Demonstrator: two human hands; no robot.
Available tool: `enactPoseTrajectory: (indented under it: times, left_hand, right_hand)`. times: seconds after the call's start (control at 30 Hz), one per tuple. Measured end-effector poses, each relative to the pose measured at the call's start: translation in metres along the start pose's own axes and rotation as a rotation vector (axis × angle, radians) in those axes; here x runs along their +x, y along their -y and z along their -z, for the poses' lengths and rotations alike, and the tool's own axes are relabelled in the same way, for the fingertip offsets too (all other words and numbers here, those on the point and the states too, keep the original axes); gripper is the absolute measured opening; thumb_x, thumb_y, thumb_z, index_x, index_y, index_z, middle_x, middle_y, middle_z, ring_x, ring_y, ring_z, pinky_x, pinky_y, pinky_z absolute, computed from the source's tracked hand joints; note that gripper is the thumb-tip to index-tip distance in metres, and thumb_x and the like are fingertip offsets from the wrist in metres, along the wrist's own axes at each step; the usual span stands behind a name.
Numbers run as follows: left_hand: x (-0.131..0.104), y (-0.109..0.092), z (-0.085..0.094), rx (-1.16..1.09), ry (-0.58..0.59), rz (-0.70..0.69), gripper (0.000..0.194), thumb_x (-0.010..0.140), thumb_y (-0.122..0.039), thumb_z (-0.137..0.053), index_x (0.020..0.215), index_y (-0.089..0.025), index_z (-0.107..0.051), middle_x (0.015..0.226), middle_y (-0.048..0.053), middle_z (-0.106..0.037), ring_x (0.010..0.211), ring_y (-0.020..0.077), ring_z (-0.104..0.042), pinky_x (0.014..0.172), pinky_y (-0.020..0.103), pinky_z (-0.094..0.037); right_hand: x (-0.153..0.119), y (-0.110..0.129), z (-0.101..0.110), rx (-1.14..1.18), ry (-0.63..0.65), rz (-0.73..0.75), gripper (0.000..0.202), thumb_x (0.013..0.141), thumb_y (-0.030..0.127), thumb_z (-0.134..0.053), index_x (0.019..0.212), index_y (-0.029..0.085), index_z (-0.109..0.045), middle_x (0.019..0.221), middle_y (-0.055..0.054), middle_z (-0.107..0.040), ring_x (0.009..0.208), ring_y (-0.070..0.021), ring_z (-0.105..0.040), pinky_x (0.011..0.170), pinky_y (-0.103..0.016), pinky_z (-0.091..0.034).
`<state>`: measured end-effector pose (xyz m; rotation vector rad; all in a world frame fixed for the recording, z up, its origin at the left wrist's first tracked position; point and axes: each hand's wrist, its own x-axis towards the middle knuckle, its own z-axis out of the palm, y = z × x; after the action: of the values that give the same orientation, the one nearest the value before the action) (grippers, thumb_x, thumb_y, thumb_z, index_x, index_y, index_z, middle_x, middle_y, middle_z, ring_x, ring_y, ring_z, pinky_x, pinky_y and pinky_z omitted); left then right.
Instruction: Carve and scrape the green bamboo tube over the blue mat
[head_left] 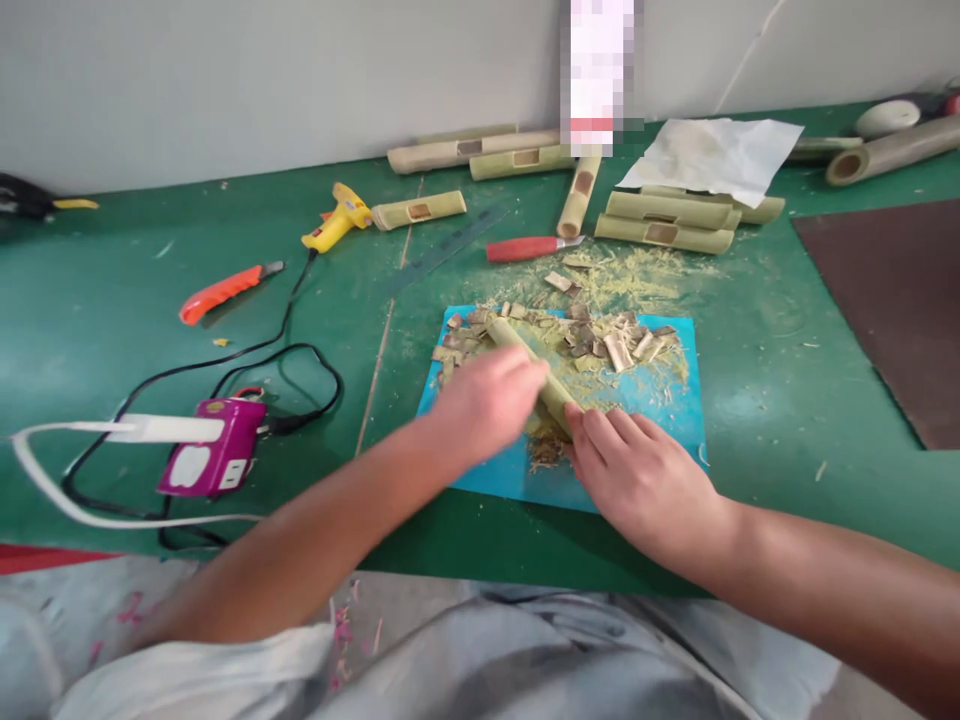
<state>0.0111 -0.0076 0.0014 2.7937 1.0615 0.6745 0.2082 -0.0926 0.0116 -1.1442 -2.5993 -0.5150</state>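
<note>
A pale green bamboo tube lies slantwise over the blue sheet, its far end pointing up and left. My right hand is closed round the near end of the tube. My left hand, slightly blurred, is curled shut across the tube's middle; whatever its fingers hold is hidden. Brown bamboo chips and fine shavings surround the tube on the sheet. Beyond the sheet lies a red-handled knife, its blade to the right.
Cut bamboo tubes with square openings lie at the back, some under white paper. At left are a yellow glue gun, an orange utility knife and a purple power adapter with cables. A brown board lies right.
</note>
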Motion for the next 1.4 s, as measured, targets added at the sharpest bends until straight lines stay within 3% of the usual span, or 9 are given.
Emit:
enactPoseTrajectory:
  times: [0.07, 0.2, 0.33, 0.43, 0.57, 0.7, 0.83, 0.93, 1.4]
  left_hand:
    - [-0.0001, 0.0004, 0.0005, -0.023, 0.034, -0.016, 0.028, 0.1, -0.021, -0.041, 0.099, -0.012, -0.067, 0.08, 0.006, -0.064, 0.075, 0.0142, -0.063, 0.069, 0.024, -0.051]
    - [-0.0002, 0.0021, 0.002, 0.015, -0.062, 0.021, 0.029, 0.099, -0.021, -0.041, 0.093, -0.01, -0.068, 0.08, 0.008, -0.065, 0.075, 0.0159, -0.062, 0.07, 0.027, -0.052]
    - [-0.0013, 0.0024, 0.0021, -0.069, 0.034, -0.002, 0.028, 0.1, -0.021, -0.04, 0.102, -0.013, -0.067, 0.081, 0.006, -0.065, 0.075, 0.0141, -0.063, 0.069, 0.025, -0.052]
    - [-0.002, 0.002, 0.0015, -0.028, -0.069, 0.068, 0.029, 0.1, -0.021, -0.041, 0.092, -0.012, -0.068, 0.083, 0.007, -0.065, 0.078, 0.0151, -0.063, 0.073, 0.027, -0.052]
    - [-0.0037, 0.0007, 0.0005, -0.115, 0.052, -0.05, 0.028, 0.099, -0.021, -0.041, 0.106, -0.012, -0.067, 0.081, 0.006, -0.065, 0.074, 0.0142, -0.063, 0.067, 0.025, -0.051]
    - [-0.0039, 0.0044, 0.0002, -0.046, -0.101, 0.065, 0.027, 0.099, -0.021, -0.044, 0.096, -0.011, -0.068, 0.084, 0.008, -0.066, 0.078, 0.0153, -0.063, 0.073, 0.027, -0.053]
    - [-0.0042, 0.0026, -0.0003, -0.128, 0.031, -0.01, 0.028, 0.1, -0.022, -0.042, 0.106, -0.013, -0.067, 0.084, 0.006, -0.067, 0.076, 0.0136, -0.064, 0.07, 0.024, -0.052]
    - [-0.0041, 0.0007, -0.0005, -0.11, -0.042, 0.034, 0.027, 0.099, -0.023, -0.044, 0.101, -0.012, -0.068, 0.086, 0.008, -0.068, 0.079, 0.0147, -0.064, 0.073, 0.026, -0.053]
    - [0.0023, 0.0029, -0.0036, -0.132, -0.079, 0.051, 0.021, 0.095, -0.022, -0.05, 0.1, -0.013, -0.069, 0.084, 0.007, -0.068, 0.072, 0.0142, -0.064, 0.066, 0.025, -0.05]
  right_hand:
    - [-0.0002, 0.0001, 0.0003, -0.003, -0.001, 0.0, 0.021, 0.087, 0.008, -0.052, 0.102, 0.003, -0.066, 0.072, -0.005, -0.058, 0.064, -0.0168, -0.048, 0.053, -0.033, -0.037]
    - [-0.0011, 0.0, 0.0002, 0.0, 0.011, -0.007, 0.028, 0.087, 0.009, -0.053, 0.111, -0.001, -0.064, 0.076, -0.007, -0.06, 0.067, -0.0172, -0.05, 0.055, -0.032, -0.039]
    - [-0.0014, 0.0004, -0.0006, 0.01, 0.017, -0.008, 0.027, 0.086, 0.008, -0.054, 0.11, -0.001, -0.064, 0.075, -0.006, -0.06, 0.066, -0.0172, -0.05, 0.054, -0.033, -0.039]
    - [-0.0011, 0.0003, -0.0009, 0.019, 0.015, -0.015, 0.03, 0.085, 0.009, -0.055, 0.111, -0.002, -0.063, 0.076, -0.007, -0.06, 0.067, -0.0181, -0.051, 0.054, -0.033, -0.039]
    - [-0.0013, -0.0004, -0.0007, 0.023, 0.017, -0.006, 0.027, 0.084, 0.01, -0.057, 0.108, -0.001, -0.065, 0.075, -0.006, -0.06, 0.065, -0.0183, -0.051, 0.053, -0.033, -0.039]
    - [-0.0019, -0.0013, -0.0011, 0.02, 0.02, -0.012, 0.031, 0.084, 0.009, -0.055, 0.112, -0.003, -0.064, 0.077, -0.007, -0.061, 0.067, -0.0183, -0.052, 0.054, -0.032, -0.04]
    - [-0.0024, -0.0029, -0.0022, 0.038, 0.018, -0.005, 0.029, 0.086, 0.01, -0.053, 0.111, -0.002, -0.063, 0.076, -0.007, -0.06, 0.067, -0.0179, -0.051, 0.055, -0.032, -0.041]
    - [-0.0029, -0.0033, -0.0033, 0.045, 0.023, -0.013, 0.032, 0.086, 0.011, -0.054, 0.114, -0.003, -0.061, 0.076, -0.007, -0.06, 0.069, -0.0182, -0.052, 0.056, -0.033, -0.041]
    - [-0.003, -0.007, -0.0033, 0.109, -0.016, -0.038, 0.029, 0.085, 0.011, -0.056, 0.112, 0.0, -0.062, 0.079, -0.006, -0.062, 0.069, -0.0178, -0.053, 0.056, -0.032, -0.04]
